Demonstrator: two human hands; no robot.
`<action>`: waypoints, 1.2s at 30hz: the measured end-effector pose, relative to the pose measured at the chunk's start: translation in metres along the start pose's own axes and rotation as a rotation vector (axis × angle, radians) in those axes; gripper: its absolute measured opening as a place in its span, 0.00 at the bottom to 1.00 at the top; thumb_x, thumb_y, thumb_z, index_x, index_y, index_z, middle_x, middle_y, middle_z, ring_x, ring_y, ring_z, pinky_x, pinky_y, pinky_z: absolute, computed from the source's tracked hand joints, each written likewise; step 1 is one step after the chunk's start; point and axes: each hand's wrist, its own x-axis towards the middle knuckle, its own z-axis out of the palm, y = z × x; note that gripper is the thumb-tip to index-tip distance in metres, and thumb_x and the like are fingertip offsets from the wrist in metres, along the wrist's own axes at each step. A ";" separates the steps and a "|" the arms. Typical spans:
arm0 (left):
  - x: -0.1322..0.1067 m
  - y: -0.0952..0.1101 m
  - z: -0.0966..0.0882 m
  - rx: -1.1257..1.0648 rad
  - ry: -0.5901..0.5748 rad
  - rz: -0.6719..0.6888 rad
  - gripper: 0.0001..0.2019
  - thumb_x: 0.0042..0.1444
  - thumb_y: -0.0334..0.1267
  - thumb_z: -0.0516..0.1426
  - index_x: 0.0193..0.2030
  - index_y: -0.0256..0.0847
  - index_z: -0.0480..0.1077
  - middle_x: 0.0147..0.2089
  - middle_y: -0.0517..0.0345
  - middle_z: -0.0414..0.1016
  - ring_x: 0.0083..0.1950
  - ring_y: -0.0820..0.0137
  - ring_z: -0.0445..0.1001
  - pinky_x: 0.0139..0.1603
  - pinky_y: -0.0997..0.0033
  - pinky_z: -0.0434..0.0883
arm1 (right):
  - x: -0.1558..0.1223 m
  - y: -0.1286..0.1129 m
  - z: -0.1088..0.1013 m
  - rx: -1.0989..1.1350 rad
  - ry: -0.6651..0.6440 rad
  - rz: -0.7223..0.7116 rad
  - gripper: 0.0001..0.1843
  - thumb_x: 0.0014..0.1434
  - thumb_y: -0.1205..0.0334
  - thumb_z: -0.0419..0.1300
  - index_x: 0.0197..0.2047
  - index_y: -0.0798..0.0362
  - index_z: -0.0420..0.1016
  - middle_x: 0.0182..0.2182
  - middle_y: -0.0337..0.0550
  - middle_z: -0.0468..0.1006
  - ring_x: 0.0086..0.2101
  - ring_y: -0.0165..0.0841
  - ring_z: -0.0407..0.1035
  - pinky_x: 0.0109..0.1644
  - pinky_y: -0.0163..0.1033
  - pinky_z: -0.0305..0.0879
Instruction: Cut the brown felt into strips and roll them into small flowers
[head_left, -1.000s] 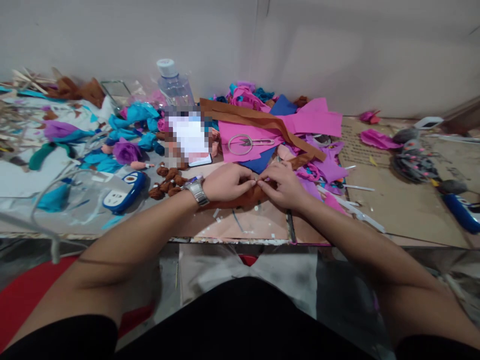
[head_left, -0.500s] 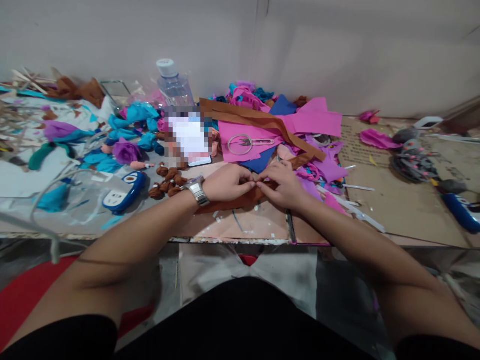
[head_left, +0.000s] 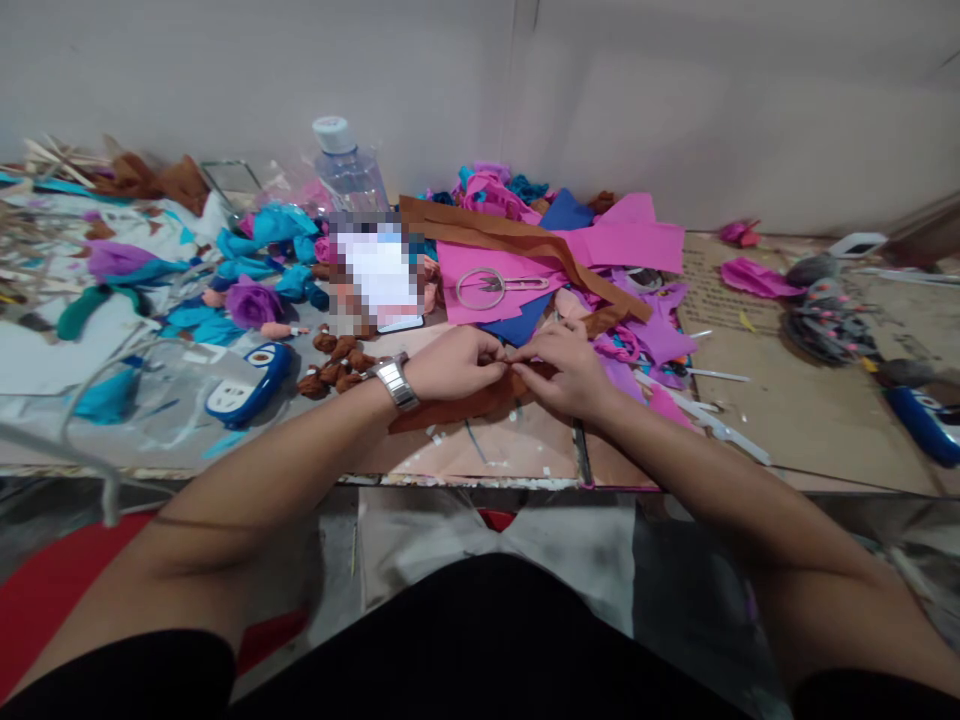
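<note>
As I log this from the remote head view, the left hand [head_left: 454,366] and right hand [head_left: 566,372] meet at the fingertips over a brown strip [head_left: 484,403], near the middle of the table's [head_left: 517,455] front edge. Left thumb and forefinger are closed, pinching the strip's far side; the right pair also appears closed on it, though the pinched part is too small to read. Change over one second: right forefinger slightly straighter, strip's visible left end slightly nearer the front edge. I judge this a fine fingertip adjustment, same working spot. Brown bundles [head_left: 345,348] lie beside the left wrist; snips [head_left: 504,287] rest on pink paper [head_left: 461,262] toward the back edge.
</note>
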 end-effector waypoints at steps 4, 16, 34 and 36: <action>0.000 -0.001 0.000 -0.005 -0.001 -0.015 0.10 0.60 0.40 0.55 0.32 0.38 0.73 0.30 0.61 0.74 0.31 0.72 0.67 0.36 0.70 0.60 | 0.000 0.000 -0.001 0.001 -0.002 -0.012 0.05 0.68 0.60 0.64 0.44 0.46 0.83 0.39 0.39 0.88 0.43 0.40 0.76 0.58 0.54 0.54; 0.002 -0.001 -0.002 -0.079 -0.051 0.009 0.08 0.58 0.38 0.55 0.34 0.38 0.73 0.31 0.62 0.73 0.33 0.72 0.66 0.37 0.71 0.61 | 0.001 -0.005 -0.002 0.012 0.013 -0.031 0.06 0.68 0.60 0.64 0.43 0.46 0.83 0.38 0.40 0.88 0.43 0.40 0.77 0.60 0.56 0.55; 0.004 -0.005 0.001 -0.110 -0.059 0.036 0.12 0.61 0.44 0.54 0.34 0.38 0.72 0.32 0.60 0.73 0.35 0.71 0.67 0.38 0.71 0.63 | -0.001 -0.002 -0.001 -0.010 0.023 -0.063 0.04 0.68 0.61 0.65 0.44 0.45 0.83 0.39 0.38 0.88 0.43 0.39 0.77 0.60 0.56 0.55; 0.003 -0.003 -0.001 -0.098 -0.067 0.030 0.09 0.58 0.40 0.55 0.33 0.38 0.72 0.31 0.61 0.73 0.33 0.72 0.66 0.37 0.72 0.62 | -0.001 -0.002 -0.001 -0.009 0.035 -0.067 0.05 0.68 0.61 0.64 0.44 0.46 0.83 0.38 0.39 0.88 0.43 0.39 0.78 0.60 0.55 0.55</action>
